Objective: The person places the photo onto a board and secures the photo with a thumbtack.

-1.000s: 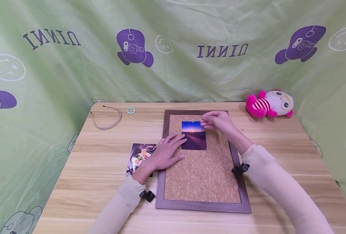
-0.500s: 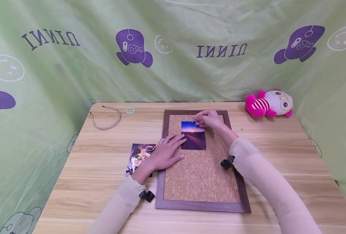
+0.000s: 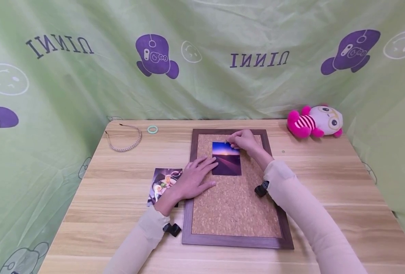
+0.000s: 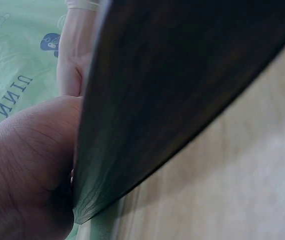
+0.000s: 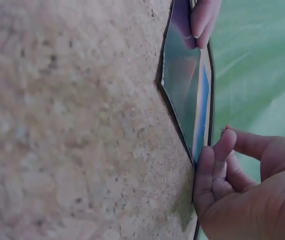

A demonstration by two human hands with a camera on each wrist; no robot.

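Note:
A sunset photo (image 3: 226,161) lies on a cork board (image 3: 236,209) with a dark wooden frame. My left hand (image 3: 195,179) rests across the board's left side, straight fingertips on the photo's left edge. At the photo's top edge, towards its right corner, is my right hand (image 3: 246,141). The right wrist view shows that hand's thumb and index finger pinching a tiny pin (image 5: 224,129) with a reddish spot, clear of the photo's surface. Left of the board, partly under my left forearm, lies a food photo (image 3: 162,184). A dark surface (image 4: 182,75) fills much of the left wrist view.
A beaded headband (image 3: 130,146) and a mint-green ring (image 3: 152,129) lie at the back left of the wooden table (image 3: 103,209). A pink-and-white plush toy (image 3: 315,121) lies at the back right. Near the board's right side is a tiny ring-like item (image 3: 283,152).
My right hand has shifted left along the photo's top edge, its forearm following, then moved only slightly in the last half second. My left hand and the photo keep their place.

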